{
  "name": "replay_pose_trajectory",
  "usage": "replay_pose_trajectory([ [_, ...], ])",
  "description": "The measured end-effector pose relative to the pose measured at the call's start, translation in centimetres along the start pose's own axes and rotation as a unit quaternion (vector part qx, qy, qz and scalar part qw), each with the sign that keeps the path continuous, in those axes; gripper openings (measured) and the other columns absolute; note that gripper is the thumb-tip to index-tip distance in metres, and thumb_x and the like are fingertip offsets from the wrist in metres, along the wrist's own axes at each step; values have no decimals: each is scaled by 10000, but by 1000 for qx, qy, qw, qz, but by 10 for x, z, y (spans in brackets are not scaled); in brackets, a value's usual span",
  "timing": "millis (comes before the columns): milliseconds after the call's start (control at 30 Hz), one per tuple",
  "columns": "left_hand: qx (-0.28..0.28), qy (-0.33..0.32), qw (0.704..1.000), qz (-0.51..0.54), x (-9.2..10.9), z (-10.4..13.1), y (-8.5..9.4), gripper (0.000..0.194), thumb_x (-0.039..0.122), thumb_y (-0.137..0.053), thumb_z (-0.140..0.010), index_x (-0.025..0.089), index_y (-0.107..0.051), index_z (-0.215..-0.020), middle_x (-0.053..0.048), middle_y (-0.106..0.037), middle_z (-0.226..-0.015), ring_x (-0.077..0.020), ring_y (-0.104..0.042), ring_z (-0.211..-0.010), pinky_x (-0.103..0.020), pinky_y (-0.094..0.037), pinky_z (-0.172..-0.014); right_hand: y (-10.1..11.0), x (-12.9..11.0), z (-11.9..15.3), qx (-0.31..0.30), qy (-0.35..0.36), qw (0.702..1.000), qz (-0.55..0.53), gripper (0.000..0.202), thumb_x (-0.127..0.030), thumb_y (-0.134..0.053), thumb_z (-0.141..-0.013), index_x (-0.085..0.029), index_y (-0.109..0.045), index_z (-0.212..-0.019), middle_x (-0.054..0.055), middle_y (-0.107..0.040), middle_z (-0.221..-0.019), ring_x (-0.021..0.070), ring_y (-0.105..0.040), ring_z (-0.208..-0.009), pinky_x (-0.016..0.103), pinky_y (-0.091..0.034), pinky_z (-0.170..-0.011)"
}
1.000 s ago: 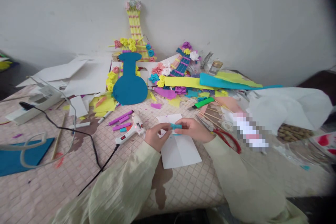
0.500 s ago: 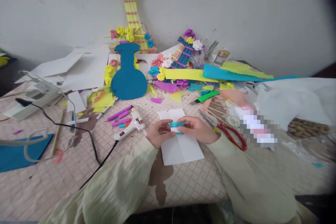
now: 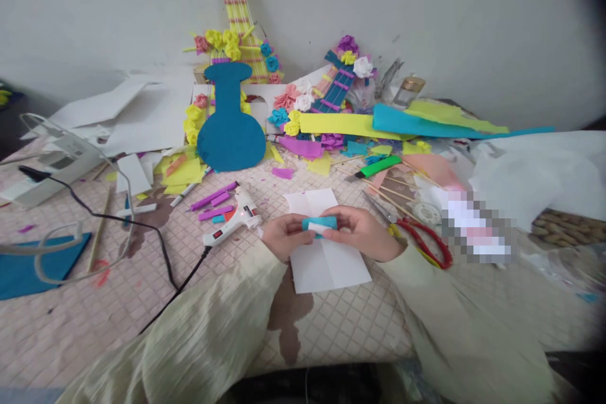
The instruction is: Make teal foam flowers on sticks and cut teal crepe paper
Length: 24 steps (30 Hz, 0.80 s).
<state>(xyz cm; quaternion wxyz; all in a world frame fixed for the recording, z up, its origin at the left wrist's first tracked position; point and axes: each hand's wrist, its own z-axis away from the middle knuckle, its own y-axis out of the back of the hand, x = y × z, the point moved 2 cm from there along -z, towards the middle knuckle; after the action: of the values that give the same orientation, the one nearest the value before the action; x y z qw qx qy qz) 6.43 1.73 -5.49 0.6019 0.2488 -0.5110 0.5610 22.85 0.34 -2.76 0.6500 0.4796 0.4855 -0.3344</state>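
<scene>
Pinching a small blue and white strip (image 3: 319,223) by its two ends, the left hand (image 3: 286,235) and the right hand (image 3: 363,233) held it over the white sheet (image 3: 327,270), fingers closed. Left of the sheet lay a glue gun (image 3: 231,221); right of it, scissors (image 3: 411,223). Beyond the sheet, toward the right, was a green cutter (image 3: 379,166); beyond it, toward the left, stood a blue cutout (image 3: 231,137), and farther behind, a yellow guitar shape (image 3: 233,3).
</scene>
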Motion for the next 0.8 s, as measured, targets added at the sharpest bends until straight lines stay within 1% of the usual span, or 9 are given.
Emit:
replay_pose_trajectory([
  [100, 8, 6, 1000, 1, 3, 2, -2, 315, 128, -761, -452, 114, -603, -723, 20, -642, -565, -80, -586, -505, -198, -493, -526, 1, 0, 1, 5, 11, 999, 35, 269, -369, -616, -695, -165, -602, -872, 37, -619, -803, 155, -565, -711, 291, -460, -651],
  [233, 15, 15, 1000, 3, 4, 3, -4, 245, 135, -742, -505, 116, -611, -711, 18, -646, -572, -85, -598, -528, -193, -506, -522, 0, -1, 2, 4, 22, 997, 70, 238, -370, -594, -718, -170, -617, -846, 29, -621, -782, 147, -555, -697, 278, -452, -637],
  [433, 29, 23, 999, -8, 5, 4, -5, 138, 59, -683, -576, 105, -612, -685, 14, -649, -546, -68, -594, -491, -166, -507, -505, -1, -4, 4, -2, 33, 998, 59, 241, -339, -620, -699, -170, -604, -870, 24, -614, -802, 136, -547, -684, 266, -449, -622],
  [600, 34, 24, 999, -18, 9, 6, -6, 157, 22, -670, -577, 107, -613, -695, 14, -650, -537, -70, -593, -477, -157, -501, -479, -1, -2, 4, 5, 15, 999, 50, 238, -333, -600, -718, -164, -611, -885, 32, -630, -789, 138, -561, -683, 269, -449, -623],
  [800, 39, 15, 999, -23, 9, 6, -7, 146, 19, -659, -590, 116, -617, -690, 20, -651, -542, -67, -596, -483, -148, -497, -476, -2, 1, 4, -2, -3, 1000, 17, 246, -325, -612, -706, -168, -605, -895, 26, -629, -752, 130, -564, -657, 261, -455, -604],
])
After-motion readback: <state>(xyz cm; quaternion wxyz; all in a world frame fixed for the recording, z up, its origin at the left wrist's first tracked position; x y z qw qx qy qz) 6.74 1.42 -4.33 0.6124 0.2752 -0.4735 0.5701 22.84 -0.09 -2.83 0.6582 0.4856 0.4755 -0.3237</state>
